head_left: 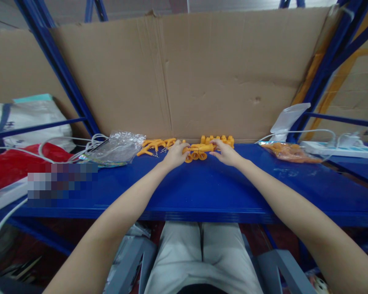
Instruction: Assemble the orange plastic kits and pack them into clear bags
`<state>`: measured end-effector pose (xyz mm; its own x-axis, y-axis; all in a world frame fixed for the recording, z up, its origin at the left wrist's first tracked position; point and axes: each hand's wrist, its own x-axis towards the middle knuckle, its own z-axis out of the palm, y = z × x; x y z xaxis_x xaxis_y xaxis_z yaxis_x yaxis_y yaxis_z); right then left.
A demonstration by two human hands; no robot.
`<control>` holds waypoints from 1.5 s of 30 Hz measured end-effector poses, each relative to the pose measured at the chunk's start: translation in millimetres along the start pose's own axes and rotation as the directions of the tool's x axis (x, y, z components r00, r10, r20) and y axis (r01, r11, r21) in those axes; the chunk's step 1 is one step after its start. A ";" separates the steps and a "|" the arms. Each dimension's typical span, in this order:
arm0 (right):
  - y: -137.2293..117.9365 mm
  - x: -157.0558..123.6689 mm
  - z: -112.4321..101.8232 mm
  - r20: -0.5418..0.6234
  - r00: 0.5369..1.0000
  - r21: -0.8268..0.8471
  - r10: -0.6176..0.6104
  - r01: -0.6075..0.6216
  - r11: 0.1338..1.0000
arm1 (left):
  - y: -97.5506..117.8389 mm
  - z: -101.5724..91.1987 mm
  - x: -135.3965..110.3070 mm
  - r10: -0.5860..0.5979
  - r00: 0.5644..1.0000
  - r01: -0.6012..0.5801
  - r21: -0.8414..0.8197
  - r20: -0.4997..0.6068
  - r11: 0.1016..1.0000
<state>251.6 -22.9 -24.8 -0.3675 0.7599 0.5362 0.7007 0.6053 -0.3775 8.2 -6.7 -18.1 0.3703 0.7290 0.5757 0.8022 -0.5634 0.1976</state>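
My left hand (175,156) has its fingers curled at the left end of a stack of orange plastic corkscrew bodies (202,147). Around the right end of the stack, the thumb and fingers of my right hand (227,154) close in the same way. Several round, open bell ends (195,156) of these bodies face me, below the hands. Left of my left hand lie orange T-shaped corkscrew handles (153,144) with metal spirals. Behind my right hand stands a group of short orange plastic pieces (230,140). My fingertips are partly hidden.
A clear plastic bag (118,148) lies left on the blue shelf (202,192), beside white cables and red cloth (24,163). At the right are a bag with orange contents (291,152) and a white power strip (352,149). A cardboard sheet (217,73) stands behind.
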 end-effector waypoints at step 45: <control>-9.3 3.3 6.6 0.183 0.930 0.652 0.318 -0.356 0.669 | -0.1 -0.4 1.7 0.019 0.999 -0.020 -0.035 -0.029 0.999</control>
<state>239.8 -24.5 -24.5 -0.2311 0.9426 0.2412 0.2008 0.2888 -0.9361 8.5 -5.5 -16.8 0.3716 0.7071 0.6016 0.7779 -0.5909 0.2140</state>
